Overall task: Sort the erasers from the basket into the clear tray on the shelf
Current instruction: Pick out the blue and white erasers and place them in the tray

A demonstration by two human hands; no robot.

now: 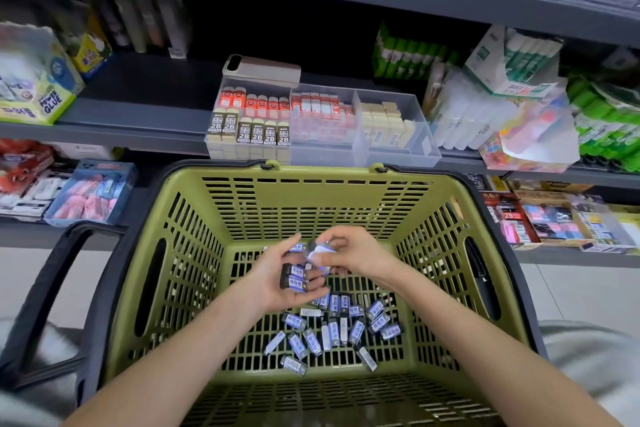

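Observation:
Several small black erasers (332, 333) with blue-and-white sleeves lie scattered on the floor of an olive green basket (304, 198). Above them, my left hand (277, 279) is palm up and cradles a few stacked erasers (293, 277) in its curled fingers. My right hand (349, 251) pinches a single eraser (320, 255) right beside the left hand's fingertips. The clear tray (398, 149) sits on the shelf just behind the basket. Its left compartments hold 2B and red erasers, its right one cream erasers.
A phone (261, 68) lies on the tray's back left corner. Glue sticks (412, 54) and packets crowd the shelf to the right, a glue box (34, 80) stands to the left. The basket's black handle (45, 288) hangs down at the left.

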